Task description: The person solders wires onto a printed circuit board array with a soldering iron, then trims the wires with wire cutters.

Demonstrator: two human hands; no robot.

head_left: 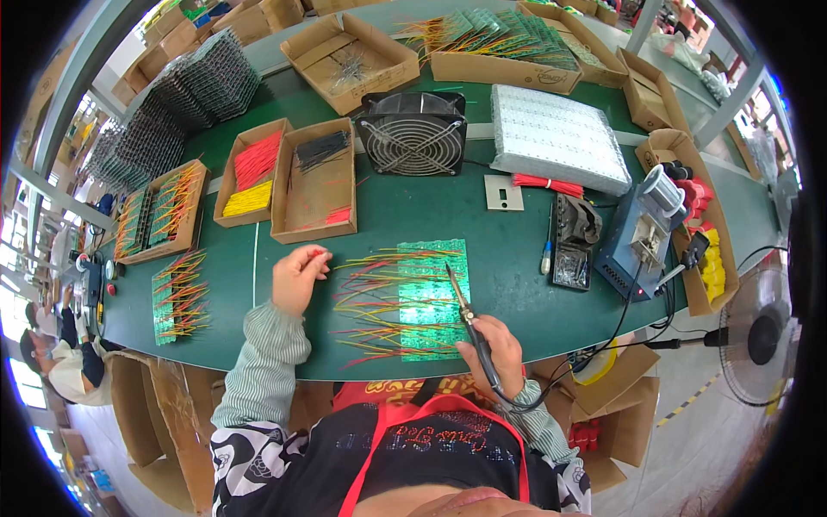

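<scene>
Circuit board (431,315) under soldering iron (468,316); black fan (412,142) beyond.

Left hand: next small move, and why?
Probably reach for the thin red and yellow wires on the green circuit panel: the left hand sits apart from them, while the right hand holds a black-handled soldering iron over the panel.

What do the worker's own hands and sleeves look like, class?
The left hand and right hand are bare, without gloves. Both forearms wear pale grey-green and white striped lower sleeves, loose and wrinkled. Above them are black-and-white sleeves with bold, swirling patterns.
</scene>
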